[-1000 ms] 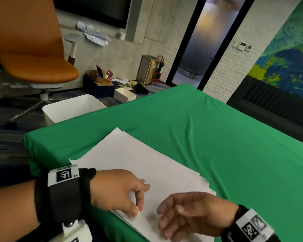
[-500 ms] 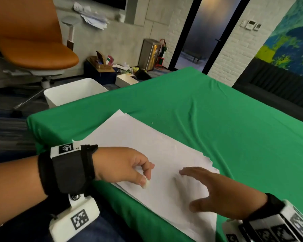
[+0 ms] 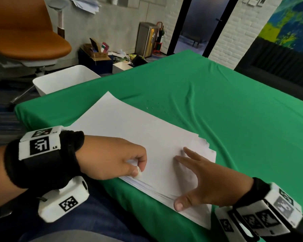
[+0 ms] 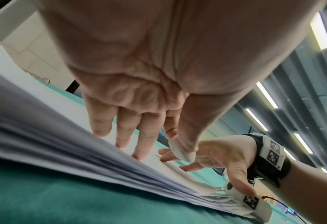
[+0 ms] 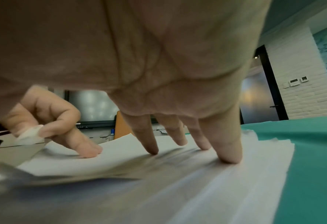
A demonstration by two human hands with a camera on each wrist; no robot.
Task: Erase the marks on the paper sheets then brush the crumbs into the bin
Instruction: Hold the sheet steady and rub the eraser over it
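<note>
— What's each grip doing?
— Left hand [image 3: 112, 159] pinches a small white eraser [image 3: 138, 172] at the near edge of the paper stack [image 3: 129, 126]; right hand [image 3: 199, 179] lies spread, fingertips [image 5: 229, 157] pressing the smooth sheets.
— And the counter?
— Wrinkled green cloth [image 3: 226, 110], crumbs [image 3: 157, 106] just beyond the stack, white bin [image 3: 63, 79] past the far edge.

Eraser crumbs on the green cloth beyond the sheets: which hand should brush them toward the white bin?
Probably right hand: open, fingers spread on the sheets. Left hand pinches the eraser.

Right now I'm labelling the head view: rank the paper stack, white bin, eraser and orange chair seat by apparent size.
1. paper stack
2. orange chair seat
3. white bin, partly hidden by the table
4. eraser, in the left hand
</note>
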